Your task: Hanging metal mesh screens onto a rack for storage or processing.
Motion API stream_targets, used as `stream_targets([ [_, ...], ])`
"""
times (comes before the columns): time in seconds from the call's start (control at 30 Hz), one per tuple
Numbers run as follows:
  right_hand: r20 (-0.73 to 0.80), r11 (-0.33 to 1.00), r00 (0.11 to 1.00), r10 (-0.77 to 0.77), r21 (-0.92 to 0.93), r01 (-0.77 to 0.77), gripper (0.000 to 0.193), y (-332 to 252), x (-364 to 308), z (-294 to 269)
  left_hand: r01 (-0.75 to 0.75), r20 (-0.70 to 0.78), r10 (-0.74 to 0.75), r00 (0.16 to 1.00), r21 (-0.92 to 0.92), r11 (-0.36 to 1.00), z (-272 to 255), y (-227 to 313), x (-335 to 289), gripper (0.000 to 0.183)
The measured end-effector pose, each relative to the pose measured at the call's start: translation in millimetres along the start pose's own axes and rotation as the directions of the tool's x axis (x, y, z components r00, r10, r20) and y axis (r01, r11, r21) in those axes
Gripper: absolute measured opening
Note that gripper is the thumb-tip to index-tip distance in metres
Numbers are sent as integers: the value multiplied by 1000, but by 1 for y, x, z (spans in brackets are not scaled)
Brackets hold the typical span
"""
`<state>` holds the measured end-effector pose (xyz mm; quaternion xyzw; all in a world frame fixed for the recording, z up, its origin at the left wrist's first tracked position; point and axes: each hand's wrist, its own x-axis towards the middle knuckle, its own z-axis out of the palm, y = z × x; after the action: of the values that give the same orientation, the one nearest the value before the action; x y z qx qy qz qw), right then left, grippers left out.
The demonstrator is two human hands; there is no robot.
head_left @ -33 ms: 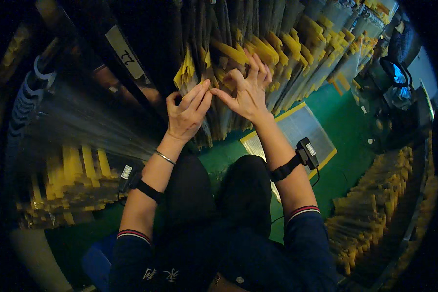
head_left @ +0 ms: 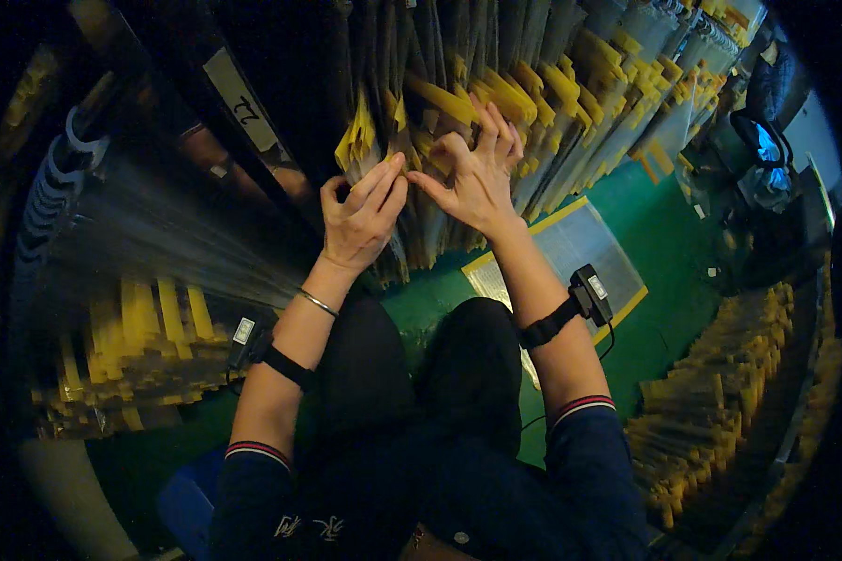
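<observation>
Grey see-through sheets with yellow edge strips hang close together in a row in front of me. My left hand (head_left: pixel 360 220) is closed, its fingertips pinching the lower part of a hanging sheet (head_left: pixel 357 140) near the row's left end. Just to the right, my right hand (head_left: pixel 477 178) has its fingers spread upward against the yellow-edged sheets (head_left: pixel 524 103). Its thumb points toward my left fingertips and its index finger is bent. I see nothing held in it. The exact edge under my left fingers is hidden.
A flat yellow-bordered sheet (head_left: pixel 580 252) lies on the green floor (head_left: pixel 664 224). More yellow-edged sheets (head_left: pixel 720 393) are stacked at the right and others (head_left: pixel 150 327) hang at the left. A dark post with a white label (head_left: pixel 240 100) stands left of my hands.
</observation>
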<state>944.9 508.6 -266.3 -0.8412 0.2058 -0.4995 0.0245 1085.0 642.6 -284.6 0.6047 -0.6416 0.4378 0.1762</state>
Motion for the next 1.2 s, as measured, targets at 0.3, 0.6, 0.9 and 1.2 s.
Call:
stream_targets([
  [0.3, 8, 998, 999, -45, -34, 45, 33, 18, 2, 9, 46, 4, -46, 999, 56, 997, 6, 0, -8, 36],
  [0.6, -11, 996, 995, -94, -6, 94, 32, 26, 1, 11, 280, -137, -266, 954, 93, 955, 28, 24, -4, 22],
  [0.9, 20, 996, 997, -81, -22, 82, 31, 25, 0, 8, 315, -175, -296, 939, 97, 944, 36, 26, -8, 17],
  [1.2, 31, 996, 996, -85, -35, 86, 31, 29, -1, 10, 258, -108, -244, 964, 147, 955, 27, 12, -17, 15],
])
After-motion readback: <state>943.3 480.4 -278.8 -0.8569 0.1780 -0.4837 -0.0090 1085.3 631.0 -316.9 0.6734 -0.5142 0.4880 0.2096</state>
